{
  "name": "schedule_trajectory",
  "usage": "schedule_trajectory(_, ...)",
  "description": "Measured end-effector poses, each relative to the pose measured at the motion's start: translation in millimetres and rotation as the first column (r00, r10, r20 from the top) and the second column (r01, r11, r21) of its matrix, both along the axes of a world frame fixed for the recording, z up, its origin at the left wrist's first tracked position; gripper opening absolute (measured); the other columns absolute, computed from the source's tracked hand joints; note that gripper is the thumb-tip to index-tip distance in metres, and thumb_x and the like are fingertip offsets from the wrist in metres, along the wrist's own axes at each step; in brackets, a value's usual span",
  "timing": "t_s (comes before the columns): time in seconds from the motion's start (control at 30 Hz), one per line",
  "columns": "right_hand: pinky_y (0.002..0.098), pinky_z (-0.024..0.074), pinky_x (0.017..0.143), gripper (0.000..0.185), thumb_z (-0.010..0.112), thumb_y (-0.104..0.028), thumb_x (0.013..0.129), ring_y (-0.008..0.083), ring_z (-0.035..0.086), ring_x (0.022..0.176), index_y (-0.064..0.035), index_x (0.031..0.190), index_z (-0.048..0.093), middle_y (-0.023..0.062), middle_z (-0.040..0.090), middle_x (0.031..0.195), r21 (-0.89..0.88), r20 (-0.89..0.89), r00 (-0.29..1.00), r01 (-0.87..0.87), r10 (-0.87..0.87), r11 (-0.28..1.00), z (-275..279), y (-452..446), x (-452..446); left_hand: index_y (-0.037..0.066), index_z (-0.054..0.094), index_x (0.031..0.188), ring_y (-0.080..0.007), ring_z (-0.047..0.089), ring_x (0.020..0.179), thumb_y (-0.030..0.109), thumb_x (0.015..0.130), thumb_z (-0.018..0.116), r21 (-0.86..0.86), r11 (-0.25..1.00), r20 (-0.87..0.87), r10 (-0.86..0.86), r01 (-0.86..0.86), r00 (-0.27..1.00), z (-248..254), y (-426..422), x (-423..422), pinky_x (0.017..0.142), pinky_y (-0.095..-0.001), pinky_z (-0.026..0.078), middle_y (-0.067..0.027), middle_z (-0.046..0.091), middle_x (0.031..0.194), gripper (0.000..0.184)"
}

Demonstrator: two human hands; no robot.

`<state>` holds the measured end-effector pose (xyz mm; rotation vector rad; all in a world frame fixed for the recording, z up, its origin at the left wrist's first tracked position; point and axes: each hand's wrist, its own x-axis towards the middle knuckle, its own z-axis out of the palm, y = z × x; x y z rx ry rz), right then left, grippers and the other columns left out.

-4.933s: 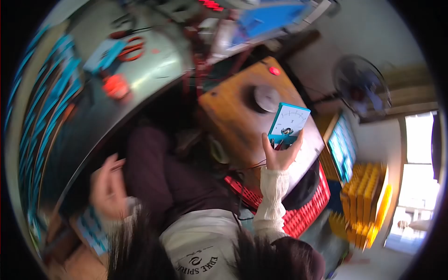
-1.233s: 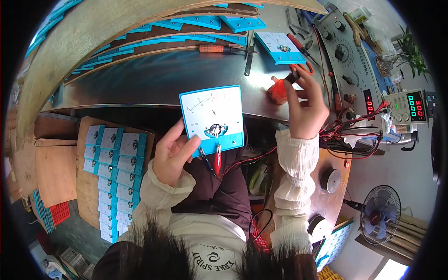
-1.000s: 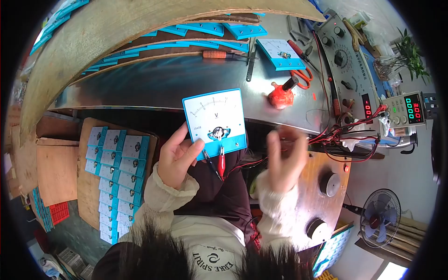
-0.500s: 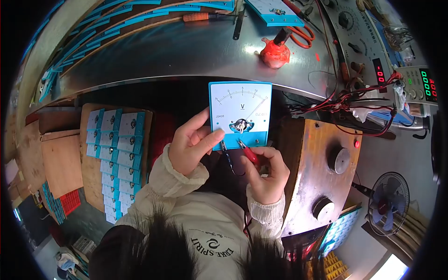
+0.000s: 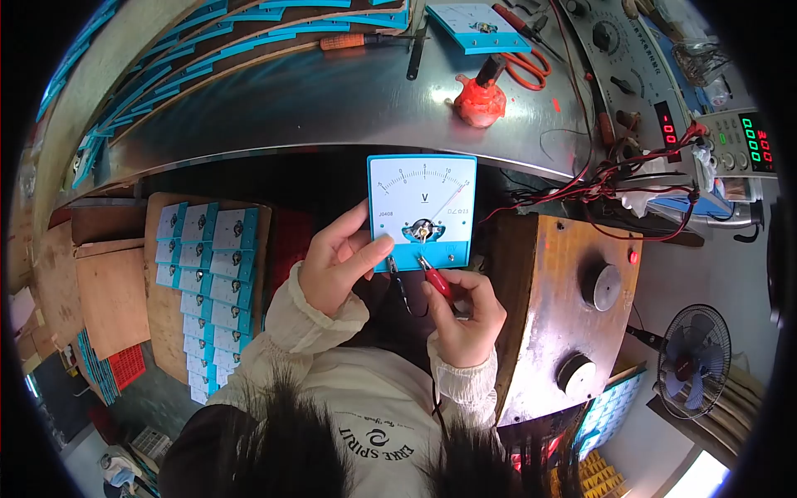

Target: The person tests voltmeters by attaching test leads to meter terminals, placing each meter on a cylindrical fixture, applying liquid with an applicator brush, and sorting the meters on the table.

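Observation:
In the middle of the head view, my left hand (image 5: pixel 336 261) grips the left edge of a blue-framed voltmeter (image 5: pixel 424 199), thumb on its front. The meter's needle leans to the right end of the scale. My right hand (image 5: pixel 466 319) pinches a red clip (image 5: pixel 437 283) whose metal tip touches a terminal at the meter's lower edge. A black clip (image 5: pixel 393 268) hangs from the terminal on the left, close to my left thumb.
On the metal bench (image 5: pixel 290 116) stand a red bottle (image 5: pixel 480 101), red-handled scissors (image 5: pixel 529 71) and another meter (image 5: pixel 479 27). Test instruments (image 5: pixel 664 124) with tangled wires are at right. A wooden box (image 5: pixel 564 315) stands below; a board of meters (image 5: pixel 207 282) lies left.
My right hand has left the dark cap, now on the red bottle, and come to the red clip. The needle has swung right. Lately the meter and both hands have shifted slightly left.

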<state>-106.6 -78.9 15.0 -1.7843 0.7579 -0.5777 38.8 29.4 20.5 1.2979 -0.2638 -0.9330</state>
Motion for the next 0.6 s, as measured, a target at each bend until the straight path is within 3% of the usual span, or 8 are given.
schedule_trajectory(0.23,0.0248,0.0492,0.06,0.022,0.075,0.004,0.073,0.0126,0.061,0.066,0.0023,0.089,0.06,0.0105,0.066,0.081,-0.008,-0.002,0.999,0.033,-0.033,0.999,2.2,7.0,5.8,0.001,0.033,0.142,-0.003,0.054,0.079,0.013,0.091,0.06,-0.068,0.998,-0.023,-0.007,0.006,1.0,-2.4,7.9,3.6,0.058,-0.0177,0.038,-0.0036,0.064,0.105,0.059)
schedule_trajectory(0.3,0.0255,0.0488,0.059,0.022,0.075,0.006,0.072,0.0154,0.062,0.066,0.0022,0.088,0.06,0.0111,0.065,0.08,-0.315,0.126,0.99,-0.015,0.058,0.949,-5.6,2.4,6.3,0.001,0.034,0.142,-0.003,0.054,0.078,0.013,0.091,0.059,-0.106,0.994,-0.018,0.035,-0.036,0.999,-5.0,4.5,0.5,0.057,-0.0176,0.039,-0.0037,0.064,0.104,0.059)
schedule_trajectory(0.37,0.0269,0.0482,0.058,0.017,0.068,0.006,0.077,0.0186,0.062,0.068,0.002,0.09,0.058,0.0145,0.065,0.084,-0.22,0.265,0.964,0.053,0.007,0.974,-13.8,-0.4,-8.1,0.0,0.033,0.142,-0.0034,0.054,0.075,0.011,0.09,0.06,-0.192,0.943,0.004,0.279,-0.273,0.96,-7.8,5.3,-2.7,0.053,-0.0175,0.039,-0.004,0.064,0.102,0.059)
schedule_trajectory(0.43,0.0262,0.0491,0.063,0.014,0.06,0.0,0.086,0.0185,0.063,0.076,0.0018,0.098,0.054,0.0173,0.065,0.092,0.15,0.496,0.847,0.13,-0.188,0.98,-13.5,-4.7,-13.5,-0.001,0.042,0.135,-0.0053,0.056,0.069,0.012,0.089,0.061,-0.192,0.836,0.032,0.529,-0.514,0.848,-3.3,5.9,5.8,0.05,-0.0185,0.04,-0.0054,0.066,0.097,0.051)
schedule_trajectory(0.5,0.0235,0.0481,0.065,0.013,0.053,-0.004,0.091,0.0175,0.062,0.081,0.0014,0.102,0.05,0.0185,0.064,0.097,0.086,0.327,0.935,0.118,-0.14,0.989,10.7,12.2,4.9,0.0,0.05,0.121,-0.0063,0.054,0.065,0.011,0.088,0.061,-0.181,0.778,0.17,0.627,-0.602,0.76,-8.5,10.9,4.0,0.053,-0.0226,0.042,-0.004,0.064,0.089,0.037)
schedule_trajectory(0.53,0.0215,0.0467,0.063,0.017,0.055,-0.002,0.089,0.0169,0.061,0.082,0.0025,0.105,0.051,0.0179,0.064,0.098,-0.098,0.271,0.962,0.019,0.008,0.995,1.3,18.7,11.9,0.001,0.051,0.117,-0.0093,0.059,0.066,0.013,0.086,0.064,-0.103,0.825,0.266,0.561,-0.555,0.784,-10.6,15.7,-1.3,0.055,-0.0252,0.046,-0.0078,0.065,0.084,0.036)
schedule_trajectory(0.57,0.0223,0.0451,0.061,0.02,0.062,0.002,0.084,0.0162,0.059,0.076,0.004,0.103,0.056,0.0147,0.065,0.093,-0.121,0.232,0.971,-0.033,0.061,0.992,5.5,35.9,28.0,0.001,0.051,0.112,-0.0123,0.064,0.067,0.015,0.085,0.067,-0.002,0.866,0.347,0.47,-0.501,0.812,-13.3,19.7,-6.6,0.057,-0.0279,0.05,-0.0116,0.067,0.079,0.035)
schedule_trajectory(0.6,0.0219,0.0481,0.068,0.021,0.063,0.003,0.084,0.0153,0.06,0.081,0.0044,0.104,0.058,0.0132,0.065,0.094,-0.169,0.12,0.987,-0.083,0.104,0.982,-2.4,42.4,30.6,0.001,0.052,0.111,-0.0129,0.065,0.067,0.017,0.083,0.068,-0.074,0.865,0.346,0.489,-0.497,0.801,-17.8,19.6,-14.6,0.057,-0.0292,0.05,-0.0121,0.066,0.077,0.037)
